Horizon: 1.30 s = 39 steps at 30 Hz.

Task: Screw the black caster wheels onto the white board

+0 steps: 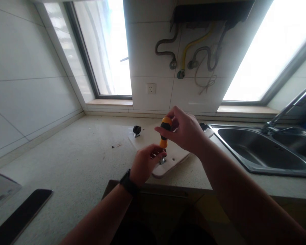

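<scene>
A white board [177, 153] lies on the countertop, reaching slightly past its front edge. Black caster wheels on metal plates stand on it: one caster [137, 130] at the far left corner, another [203, 126] at the far right, partly covered by my arm. My right hand [182, 127] is closed around the yellow and black handle of a screwdriver [165, 131], held nearly upright. At the near corner my left hand [149, 158], fingers pinched, steadies a caster [162, 161] beneath the screwdriver's lower end. The tip is hidden by my fingers.
A double steel sink [255, 146] with a faucet [283, 112] is set into the counter [97, 163] on the right. A dark flat object [22, 214] and a white box [2, 190] lie at the left. Hoses [185, 51] hang on the wall above a socket [151, 88].
</scene>
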Available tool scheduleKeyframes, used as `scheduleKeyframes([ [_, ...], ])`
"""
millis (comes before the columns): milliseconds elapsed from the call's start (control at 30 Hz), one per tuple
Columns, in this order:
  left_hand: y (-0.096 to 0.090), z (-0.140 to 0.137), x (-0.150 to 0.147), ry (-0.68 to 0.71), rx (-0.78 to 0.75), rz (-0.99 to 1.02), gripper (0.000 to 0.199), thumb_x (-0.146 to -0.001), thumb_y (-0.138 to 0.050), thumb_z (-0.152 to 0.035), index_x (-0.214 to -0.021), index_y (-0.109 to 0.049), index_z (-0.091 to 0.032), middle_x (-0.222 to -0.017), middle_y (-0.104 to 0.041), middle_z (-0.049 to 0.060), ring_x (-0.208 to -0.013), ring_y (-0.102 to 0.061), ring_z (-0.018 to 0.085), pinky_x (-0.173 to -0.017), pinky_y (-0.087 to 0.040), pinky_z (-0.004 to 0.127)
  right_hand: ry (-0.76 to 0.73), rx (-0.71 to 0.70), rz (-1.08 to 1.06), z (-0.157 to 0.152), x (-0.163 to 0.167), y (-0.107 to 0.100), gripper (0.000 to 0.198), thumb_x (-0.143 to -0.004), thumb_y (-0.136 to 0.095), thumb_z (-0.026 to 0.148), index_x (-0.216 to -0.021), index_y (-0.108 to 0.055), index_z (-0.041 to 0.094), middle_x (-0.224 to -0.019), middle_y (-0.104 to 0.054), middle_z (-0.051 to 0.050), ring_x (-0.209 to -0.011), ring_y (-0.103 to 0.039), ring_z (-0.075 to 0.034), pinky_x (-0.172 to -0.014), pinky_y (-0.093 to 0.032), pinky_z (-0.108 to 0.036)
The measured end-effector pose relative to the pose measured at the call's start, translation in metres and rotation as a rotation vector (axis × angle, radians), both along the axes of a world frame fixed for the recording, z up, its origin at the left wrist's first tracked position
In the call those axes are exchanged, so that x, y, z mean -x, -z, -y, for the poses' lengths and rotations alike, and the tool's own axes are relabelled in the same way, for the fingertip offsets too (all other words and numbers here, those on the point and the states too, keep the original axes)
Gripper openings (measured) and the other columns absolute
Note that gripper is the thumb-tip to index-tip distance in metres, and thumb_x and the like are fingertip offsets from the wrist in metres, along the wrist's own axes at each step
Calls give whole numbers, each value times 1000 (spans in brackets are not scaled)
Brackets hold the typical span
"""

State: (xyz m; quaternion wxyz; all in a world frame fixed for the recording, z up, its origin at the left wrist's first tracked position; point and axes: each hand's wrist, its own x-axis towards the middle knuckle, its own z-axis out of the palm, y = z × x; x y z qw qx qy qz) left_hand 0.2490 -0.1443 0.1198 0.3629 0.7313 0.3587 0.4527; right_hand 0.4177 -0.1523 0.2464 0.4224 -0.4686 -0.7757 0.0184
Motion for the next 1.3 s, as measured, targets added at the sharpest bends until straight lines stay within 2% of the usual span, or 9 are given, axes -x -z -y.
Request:
scheduleKeyframes([
  [100, 1, 0, 0, 4, -34, 7, 9, -90, -71, -27, -96, -75, -22, -88, -78, 1, -76, -68, 15, -72, -51, 27, -420, 237, -38, 1, -13, -8, 51, -92, -63, 35, -140, -50, 25, -123, -67, -10, -111, -67, -21, -86, -57, -37],
  [200, 1, 0, 0, 24, -48, 6, 10, -91, -70, -25, -99, -76, -23, -93, -79, 1, -82, -71, 17, -77, -53, 28, -618, 403, -156, -2, -21, -12, 49, -92, -63, 29, -140, -54, 26, -133, -65, -9, -122, -63, -21, -98, -55, -39],
  [333, 1, 1, 0, 59, -32, 6, 14, -94, -66, -26, -103, -76, -23, -97, -79, 2, -86, -72, 17, -80, -54, 29, -362, 328, -222, -8, -16, -6, 41, -77, -81, 39, -112, -70, 21, -94, -72, -4, -85, -69, -18, -76, -58, -35],
  [500, -2, 5, -2, 3, -68, 51, 11, -91, -69, -24, -101, -74, -20, -94, -77, 3, -80, -71, 15, -75, -55, 27, 23, -269, -40, -8, 2, 10, 34, -72, -83, 46, -81, -65, 19, -72, -63, 1, -61, -53, -11, -59, -45, -28],
  [567, -3, 6, -3, -30, -60, 64, 10, -89, -73, -26, -96, -74, -20, -90, -77, 2, -77, -70, 15, -72, -54, 26, 94, -363, 9, -5, 6, 12, 35, -74, -81, 47, -79, -61, 19, -70, -61, 1, -59, -50, -10, -57, -43, -28],
  [667, -3, 5, -2, -34, -51, 53, 9, -90, -72, -25, -96, -74, -20, -87, -76, 3, -77, -69, 16, -72, -54, 27, 10, -243, 56, -1, 4, 7, 30, -81, -75, 45, -88, -63, 19, -78, -65, -1, -65, -57, -12, -61, -46, -29],
  [867, 0, 2, 1, 12, -66, 69, 13, -94, -65, -24, -103, -74, -21, -94, -77, 4, -85, -70, 18, -80, -55, 30, -482, 220, 16, 2, -9, -6, 44, -97, -50, 23, -141, -50, 25, -130, -65, -8, -110, -67, -17, -91, -55, -34],
  [1100, -3, 4, -1, 20, -63, 58, 13, -95, -64, -26, -101, -74, -21, -95, -78, 4, -83, -70, 17, -79, -55, 30, -69, -24, 6, -2, 1, 4, 45, -72, -84, 50, -98, -62, 21, -80, -67, 0, -68, -62, -15, -63, -50, -31],
  [1300, -2, 2, -8, -27, -18, 122, 12, -86, -76, -28, -95, -73, -20, -88, -76, 4, -79, -68, 17, -74, -53, 30, 212, -225, 68, 4, 14, 11, 49, -73, -79, 59, -84, -48, 22, -74, -63, -1, -63, -55, -15, -59, -43, -33],
])
